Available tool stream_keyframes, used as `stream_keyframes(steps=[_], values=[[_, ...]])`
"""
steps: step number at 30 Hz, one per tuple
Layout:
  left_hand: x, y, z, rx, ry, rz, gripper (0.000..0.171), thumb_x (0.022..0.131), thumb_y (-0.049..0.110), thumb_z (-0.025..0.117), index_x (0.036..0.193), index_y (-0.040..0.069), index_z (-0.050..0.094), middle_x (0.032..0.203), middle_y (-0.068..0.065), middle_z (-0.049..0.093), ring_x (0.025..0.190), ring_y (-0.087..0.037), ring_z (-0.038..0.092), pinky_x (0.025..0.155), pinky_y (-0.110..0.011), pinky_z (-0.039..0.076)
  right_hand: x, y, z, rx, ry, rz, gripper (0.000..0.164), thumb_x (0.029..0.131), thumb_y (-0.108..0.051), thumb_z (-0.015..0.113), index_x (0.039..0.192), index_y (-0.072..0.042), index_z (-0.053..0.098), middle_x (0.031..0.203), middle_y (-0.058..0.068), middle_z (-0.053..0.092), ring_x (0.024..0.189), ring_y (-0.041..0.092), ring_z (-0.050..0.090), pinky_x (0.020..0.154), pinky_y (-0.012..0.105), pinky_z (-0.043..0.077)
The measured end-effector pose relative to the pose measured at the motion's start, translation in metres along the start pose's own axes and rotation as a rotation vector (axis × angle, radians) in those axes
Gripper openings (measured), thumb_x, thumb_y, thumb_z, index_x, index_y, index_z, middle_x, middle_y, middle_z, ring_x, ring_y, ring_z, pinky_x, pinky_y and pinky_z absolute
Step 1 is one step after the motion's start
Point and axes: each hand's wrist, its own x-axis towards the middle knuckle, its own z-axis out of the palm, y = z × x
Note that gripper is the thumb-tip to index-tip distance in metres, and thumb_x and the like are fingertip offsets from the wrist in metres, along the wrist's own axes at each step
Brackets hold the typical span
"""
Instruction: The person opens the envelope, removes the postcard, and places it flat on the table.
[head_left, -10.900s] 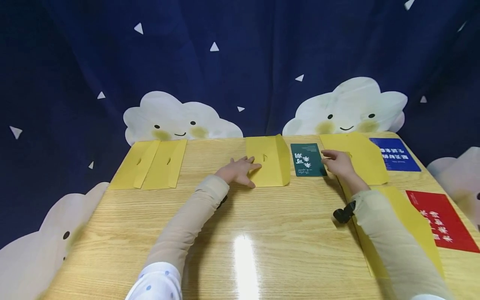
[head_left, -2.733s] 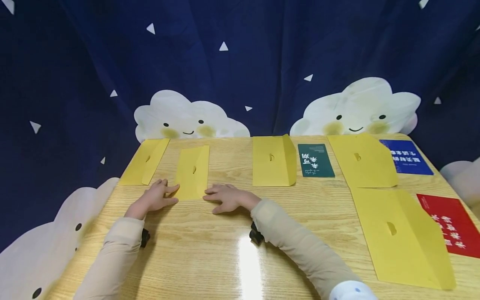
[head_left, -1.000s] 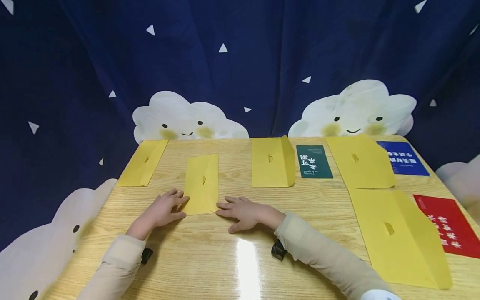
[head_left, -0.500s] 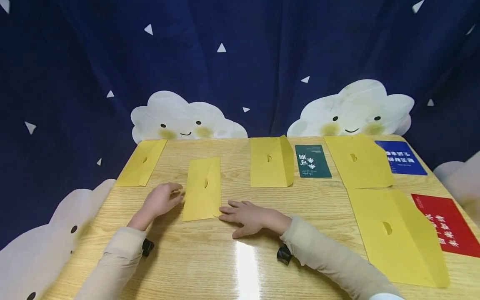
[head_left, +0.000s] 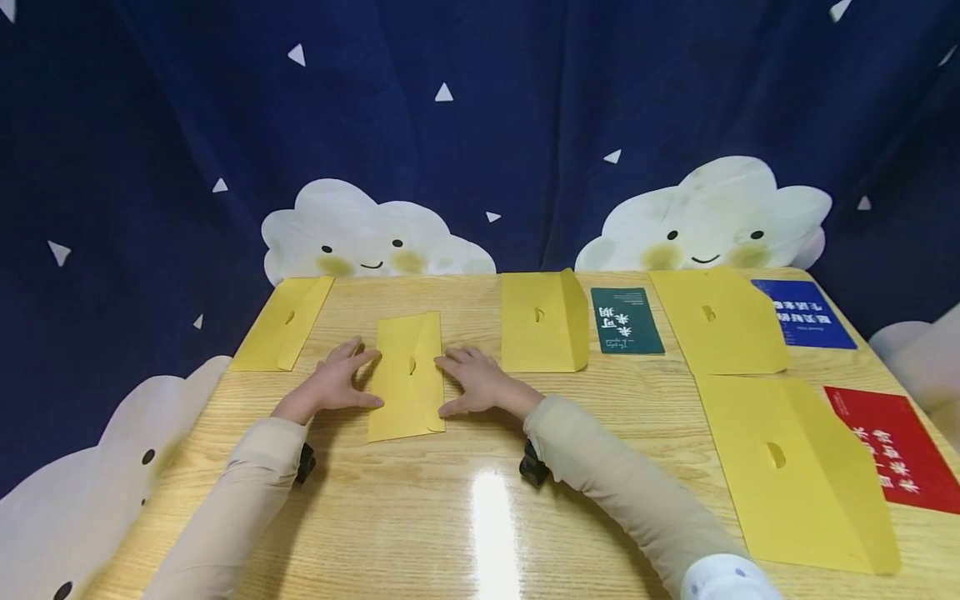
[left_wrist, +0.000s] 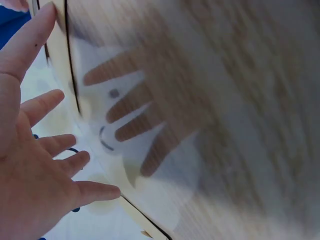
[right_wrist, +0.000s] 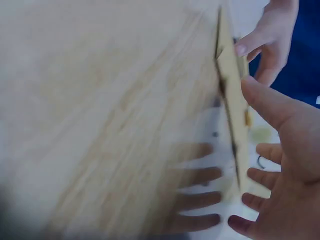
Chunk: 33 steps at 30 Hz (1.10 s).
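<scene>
A narrow yellow envelope [head_left: 405, 392] lies on the wooden table in front of me, its flap folded over and tucked in a slot. My left hand [head_left: 337, 383] is at its left edge, thumb and fingers spread. At the right edge is my right hand [head_left: 476, 383], its fingers extended too. In the left wrist view the left hand [left_wrist: 40, 165] has straight, parted fingers near the envelope's edge. The right hand [right_wrist: 290, 165] looks much the same in its own wrist view, with the thumb tip at the envelope [right_wrist: 231, 95]. How firmly either hand touches is unclear.
Another narrow envelope [head_left: 283, 325] lies at the back left. A wider envelope [head_left: 536, 325] and a green card [head_left: 627, 321] are back centre. Larger envelopes [head_left: 712, 325] stand right, with a blue card [head_left: 806, 312] and a red card [head_left: 900, 446] partly beneath flaps.
One of the two narrow envelopes has slid right and toward me, away from the other. In the last half second both hands moved farther up along its sides.
</scene>
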Motion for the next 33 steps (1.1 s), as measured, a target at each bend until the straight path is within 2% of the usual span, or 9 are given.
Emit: stream_keyframes(steps=[4,11,24,33], values=[[0.002,0.001,-0.002,0.005,-0.03,-0.011,0.083,0.072,0.039,0.075,0.136,0.0,0.04,0.145,-0.03,0.01,0.13,-0.05,0.006,0.088,-0.075,0.009,0.007,0.0,0.002,-0.045,-0.054,0.024,0.084,0.079,-0.05,0.064,0.145,-0.014,0.026,0.149,0.01,0.02,0.136,0.033,0.012,0.104,0.053,0.016],[0.002,0.0,-0.002,0.016,-0.053,0.011,0.082,0.074,0.038,0.074,0.136,-0.003,0.038,0.144,-0.025,0.023,0.132,-0.046,0.009,0.089,-0.075,0.008,0.007,-0.001,0.004,-0.086,-0.054,0.02,0.081,0.079,-0.053,0.062,0.143,-0.015,0.03,0.149,0.008,0.02,0.136,0.031,0.012,0.104,0.052,0.015],[-0.002,0.01,0.007,-0.008,-0.076,0.013,0.084,0.076,0.036,0.073,0.138,-0.005,0.033,0.144,-0.027,0.02,0.132,-0.047,0.007,0.089,-0.074,0.009,-0.008,-0.003,0.005,-0.156,-0.08,0.029,0.08,0.081,-0.054,0.058,0.144,-0.016,0.028,0.15,0.007,0.018,0.136,0.03,0.013,0.103,0.054,0.018],[-0.007,0.021,0.014,0.051,-0.063,0.037,0.083,0.075,0.04,0.072,0.137,-0.004,0.036,0.142,-0.032,0.021,0.13,-0.049,0.011,0.087,-0.075,0.013,-0.021,0.001,0.012,-0.187,-0.083,0.029,0.08,0.081,-0.056,0.056,0.144,-0.016,0.027,0.15,0.008,0.018,0.136,0.028,0.014,0.102,0.055,0.021]])
